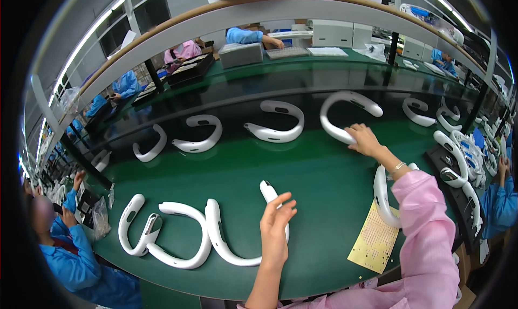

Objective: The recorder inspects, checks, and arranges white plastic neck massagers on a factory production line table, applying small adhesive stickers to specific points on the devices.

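Note:
My right hand (364,140) reaches to the far side of the table, its fingers closed on one end of a white U-shaped neckband, like a neck fan (330,115). This neck fan lies over the dark belt. My left hand (276,225) is raised over the near middle with its fingers apart and nothing in them. Behind it, a joined neck fan piece (237,259) with a dark slot lies on the green table, partly hidden by the hand. Another neck fan (382,196) rests beneath my right forearm, overlapping a yellow dotted sheet (372,244).
More neck fans (181,263) lie at the near left. Along the dark belt (237,101) sits a row of others, such as one neck fan (280,131). A black tray (448,185) of white parts stands at right. Co-workers in blue sit at both sides; a shelf rail (259,9) spans overhead.

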The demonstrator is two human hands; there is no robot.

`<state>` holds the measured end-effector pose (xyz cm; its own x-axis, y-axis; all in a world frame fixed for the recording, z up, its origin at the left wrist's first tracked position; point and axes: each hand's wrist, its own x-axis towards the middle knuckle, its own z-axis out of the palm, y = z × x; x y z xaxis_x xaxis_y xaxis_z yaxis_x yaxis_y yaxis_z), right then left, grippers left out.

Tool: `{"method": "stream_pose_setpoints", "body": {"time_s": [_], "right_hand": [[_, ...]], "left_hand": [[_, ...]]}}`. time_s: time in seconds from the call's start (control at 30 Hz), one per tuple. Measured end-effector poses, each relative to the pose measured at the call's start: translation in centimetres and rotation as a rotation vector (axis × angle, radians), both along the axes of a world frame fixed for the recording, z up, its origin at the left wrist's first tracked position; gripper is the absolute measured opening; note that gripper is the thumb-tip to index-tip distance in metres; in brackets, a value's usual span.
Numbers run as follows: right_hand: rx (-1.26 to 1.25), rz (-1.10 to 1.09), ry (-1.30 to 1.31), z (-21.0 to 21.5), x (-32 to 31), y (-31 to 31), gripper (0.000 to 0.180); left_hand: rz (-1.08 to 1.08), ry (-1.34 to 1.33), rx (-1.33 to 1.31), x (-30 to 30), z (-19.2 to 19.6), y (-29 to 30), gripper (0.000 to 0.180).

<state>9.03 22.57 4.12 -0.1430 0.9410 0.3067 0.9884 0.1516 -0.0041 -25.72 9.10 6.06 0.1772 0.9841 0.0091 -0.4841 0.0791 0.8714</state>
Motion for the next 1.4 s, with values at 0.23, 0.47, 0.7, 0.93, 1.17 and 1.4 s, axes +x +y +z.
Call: {"method": "stream_pose_setpoints", "body": {"time_s": [0.23, 0.47, 0.7, 0.93, 1.17, 1.4], "right_hand": [[0.277, 0.230, -0.021, -5.5, -8.9, 9.6, 0.065], [0.133, 0.348, 0.099, -4.0, -13.1, 9.2, 0.035], [-0.031, 0.733, 0.049, 11.9, -13.6, -9.2, 0.036], [0.087, 0.909, 0.145, 14.6, -12.7, -19.0, 0.042], [-0.117, 0.408, 1.531, 4.2, -12.7, -21.4, 0.077], [-0.347, 0.239, 1.897, 0.9, -13.4, -22.7, 0.058]], "left_hand": [[0.051, 0.049, -0.014, -0.3, -1.2, 0.3, 0.020], [0.229, 0.293, 0.151, -1.3, -1.4, 0.7, 0.019], [0.424, 1.231, 0.908, -2.2, 2.1, 0.3, 0.084], [-0.074, 0.765, 1.050, -2.1, 5.5, -2.5, 0.038], [-0.315, -0.162, 0.224, -2.6, 1.2, -4.8, 0.046], [-0.398, -0.284, -0.102, -2.0, -0.3, -5.5, 0.045]]}}
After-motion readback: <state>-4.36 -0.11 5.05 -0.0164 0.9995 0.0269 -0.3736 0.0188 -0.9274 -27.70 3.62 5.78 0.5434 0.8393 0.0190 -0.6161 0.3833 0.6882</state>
